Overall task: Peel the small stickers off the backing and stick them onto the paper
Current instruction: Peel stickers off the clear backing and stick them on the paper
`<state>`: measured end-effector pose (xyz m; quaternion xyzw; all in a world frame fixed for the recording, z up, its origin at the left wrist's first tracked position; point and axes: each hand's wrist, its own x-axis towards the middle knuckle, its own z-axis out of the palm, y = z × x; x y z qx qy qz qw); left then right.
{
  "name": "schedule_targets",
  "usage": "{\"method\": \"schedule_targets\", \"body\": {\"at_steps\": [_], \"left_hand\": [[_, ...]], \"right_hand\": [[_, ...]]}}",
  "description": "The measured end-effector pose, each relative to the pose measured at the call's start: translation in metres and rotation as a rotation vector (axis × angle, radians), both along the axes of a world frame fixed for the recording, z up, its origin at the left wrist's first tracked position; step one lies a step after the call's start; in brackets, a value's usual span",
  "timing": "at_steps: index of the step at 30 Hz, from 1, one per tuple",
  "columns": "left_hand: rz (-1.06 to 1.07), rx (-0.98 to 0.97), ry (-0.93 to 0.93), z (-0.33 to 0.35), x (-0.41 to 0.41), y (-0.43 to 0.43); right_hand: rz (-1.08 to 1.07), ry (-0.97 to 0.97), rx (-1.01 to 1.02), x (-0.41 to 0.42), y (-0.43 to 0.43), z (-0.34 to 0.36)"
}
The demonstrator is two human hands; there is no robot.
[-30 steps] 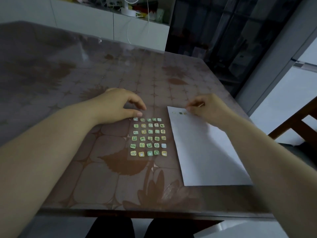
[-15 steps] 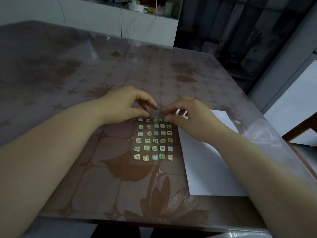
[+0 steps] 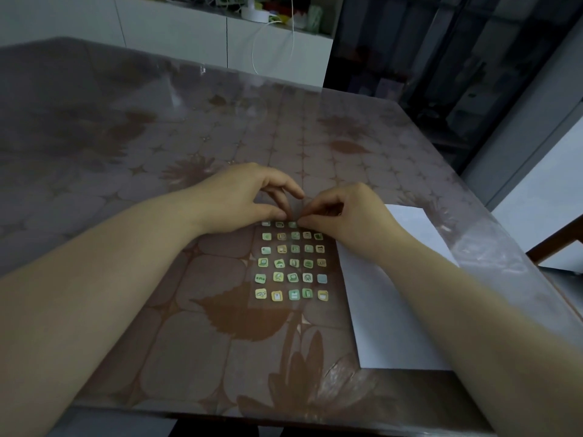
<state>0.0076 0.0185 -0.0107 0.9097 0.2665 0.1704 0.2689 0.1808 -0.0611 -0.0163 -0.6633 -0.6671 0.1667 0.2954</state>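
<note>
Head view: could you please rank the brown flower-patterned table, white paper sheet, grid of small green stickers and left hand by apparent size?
1. Brown flower-patterned table
2. White paper sheet
3. Grid of small green stickers and left hand: look alike, unranked.

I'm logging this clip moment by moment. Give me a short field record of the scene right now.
left hand: thumb rests on the sheet at its top edge
right hand: fingertips pinch a top-row sticker; lifted or not, cannot tell
sheet: flat on the table, stickers in a grid
paper: right of the sheet, partly under the right forearm; no stickers visible on its exposed part
</note>
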Motion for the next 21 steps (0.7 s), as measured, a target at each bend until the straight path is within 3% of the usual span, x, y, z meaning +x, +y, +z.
{"method": "schedule_targets", "body": {"at_steps": [17, 21], "left_hand": [[0.009, -0.017, -0.009, 0.002, 0.003, -0.002], [0.018, -0.013, -0.004, 0.003, 0.002, -0.001]], "right_hand": [[-0.019, 0.039, -0.067, -0.005, -0.003, 0.002], [-0.131, 0.303, -0.034, 0.025, -0.013, 0.038]]}}
